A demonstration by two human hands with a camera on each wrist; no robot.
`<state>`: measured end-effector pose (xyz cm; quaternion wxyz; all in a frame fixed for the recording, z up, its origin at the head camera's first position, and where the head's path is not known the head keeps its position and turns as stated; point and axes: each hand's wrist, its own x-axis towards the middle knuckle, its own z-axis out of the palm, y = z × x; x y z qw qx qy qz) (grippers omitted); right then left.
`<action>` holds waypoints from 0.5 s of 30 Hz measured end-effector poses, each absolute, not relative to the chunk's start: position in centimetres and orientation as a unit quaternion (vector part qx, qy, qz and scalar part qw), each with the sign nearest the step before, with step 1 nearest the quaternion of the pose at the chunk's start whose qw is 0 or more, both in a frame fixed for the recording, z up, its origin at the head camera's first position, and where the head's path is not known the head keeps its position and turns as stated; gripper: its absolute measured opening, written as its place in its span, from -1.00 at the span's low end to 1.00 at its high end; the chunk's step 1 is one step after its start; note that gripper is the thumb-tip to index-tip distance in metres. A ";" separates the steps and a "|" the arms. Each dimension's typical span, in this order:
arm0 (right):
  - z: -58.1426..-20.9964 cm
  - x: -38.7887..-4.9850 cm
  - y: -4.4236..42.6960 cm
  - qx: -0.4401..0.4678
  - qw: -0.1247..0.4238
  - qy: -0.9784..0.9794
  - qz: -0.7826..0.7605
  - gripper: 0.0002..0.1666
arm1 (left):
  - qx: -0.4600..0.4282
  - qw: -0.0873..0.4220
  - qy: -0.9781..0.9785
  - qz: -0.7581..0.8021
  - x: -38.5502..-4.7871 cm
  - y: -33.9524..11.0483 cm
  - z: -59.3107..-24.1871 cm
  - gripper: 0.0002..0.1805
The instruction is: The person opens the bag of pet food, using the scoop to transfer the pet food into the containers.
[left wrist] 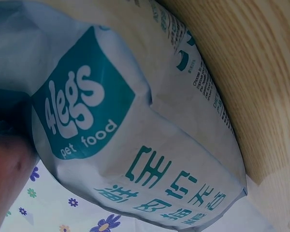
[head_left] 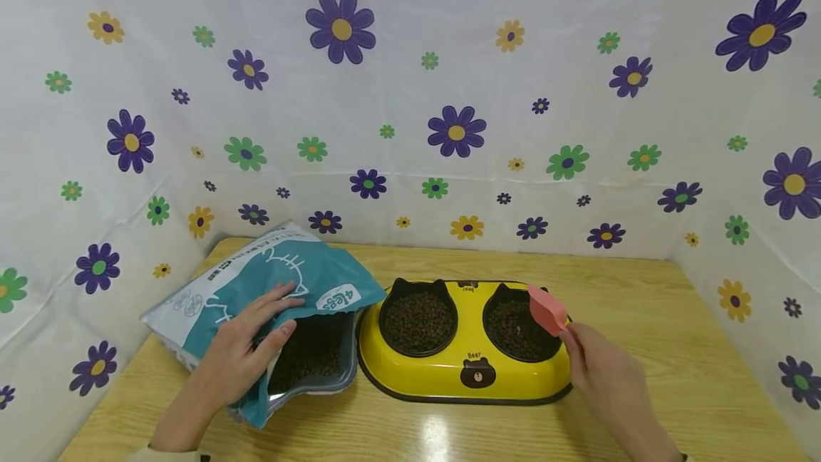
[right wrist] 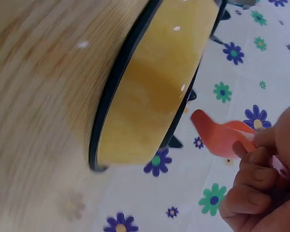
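On the left of the table lies a teal and white pet food bag [head_left: 321, 262], its mouth gaping toward the front right with brown kibble [head_left: 314, 358] inside. My left hand [head_left: 246, 344] holds the bag by its mouth, fingers spread over the upper side and thumb at the lip. My right hand [head_left: 606, 376] grips the handle of a pink scoop [head_left: 547, 310], whose head is tilted over the right bowl [head_left: 521, 322] of a yellow double feeder [head_left: 423, 376]. Kibble lies in both this bowl and the left bowl [head_left: 418, 319]. In the left wrist view the hand's grip is mostly hidden.
The feeder has a black base rim and stands just right of the bag. Beneath everything is a wooden table [head_left: 693, 355]. A white cloth [head_left: 398, 84] printed with flowers rises behind the table and along both sides.
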<state>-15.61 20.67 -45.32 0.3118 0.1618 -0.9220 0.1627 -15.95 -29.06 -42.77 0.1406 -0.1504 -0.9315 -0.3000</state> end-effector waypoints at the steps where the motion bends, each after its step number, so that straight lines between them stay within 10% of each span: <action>1: -45.2 -15.6 20.5 0.159 0.303 -0.920 0.191 -0.87 | -0.150 0.141 -0.932 -0.299 -16.0 -29.1 -42.8 -0.62; 15: -44.3 -13.5 13.8 0.162 -0.040 -0.851 0.499 -0.71 | -0.149 0.141 -0.933 -0.296 -16.0 -29.0 -42.7 -0.62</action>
